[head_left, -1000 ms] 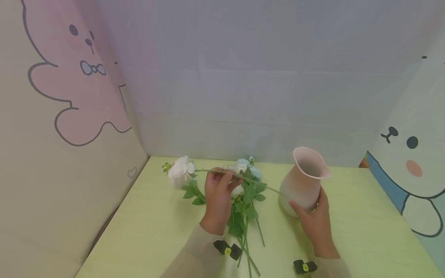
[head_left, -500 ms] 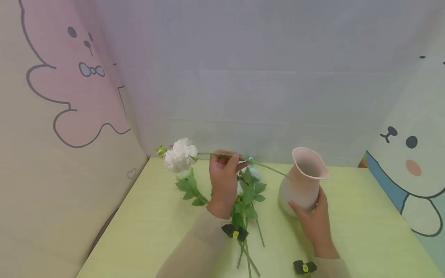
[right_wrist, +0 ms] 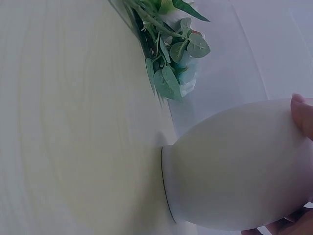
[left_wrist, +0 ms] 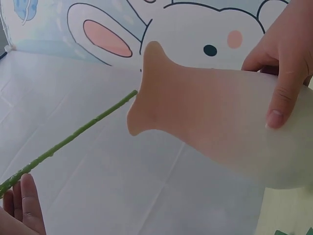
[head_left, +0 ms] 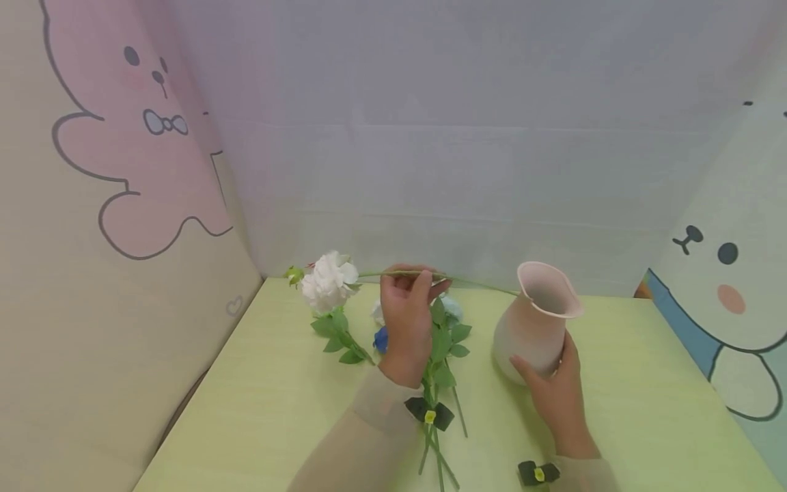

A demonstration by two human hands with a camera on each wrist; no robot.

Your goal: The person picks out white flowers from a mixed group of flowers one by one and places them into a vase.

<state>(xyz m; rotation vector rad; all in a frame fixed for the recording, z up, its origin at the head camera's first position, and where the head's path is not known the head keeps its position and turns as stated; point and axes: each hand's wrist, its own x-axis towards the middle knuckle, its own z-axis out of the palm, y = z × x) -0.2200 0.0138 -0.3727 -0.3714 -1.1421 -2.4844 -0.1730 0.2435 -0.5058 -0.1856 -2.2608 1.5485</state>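
Note:
My left hand (head_left: 407,321) pinches the green stem of a white flower (head_left: 330,281), whose bloom points left. The stem (left_wrist: 73,134) runs nearly level to the right, and its cut end is at the rim of the vase in the left wrist view. My right hand (head_left: 556,396) grips the lower body of the pink-and-white vase (head_left: 522,335), thumb on the near side. The vase's flared mouth leans a little to the right in the head view. Its base touches the table in the right wrist view.
Several more flowers lie under and beside my left forearm, among them a blue bloom (head_left: 381,339) and a pale blue one (head_left: 451,307). Their leaves (head_left: 441,342) and crossed stems (head_left: 439,454) spread over the yellow-green table (head_left: 258,410). A cloth backdrop (head_left: 430,171) stands behind.
My left hand has risen and shifted right, carrying the white flower. The stem's end has climbed from beside the vase's body to its rim. My right hand and the vase stay put.

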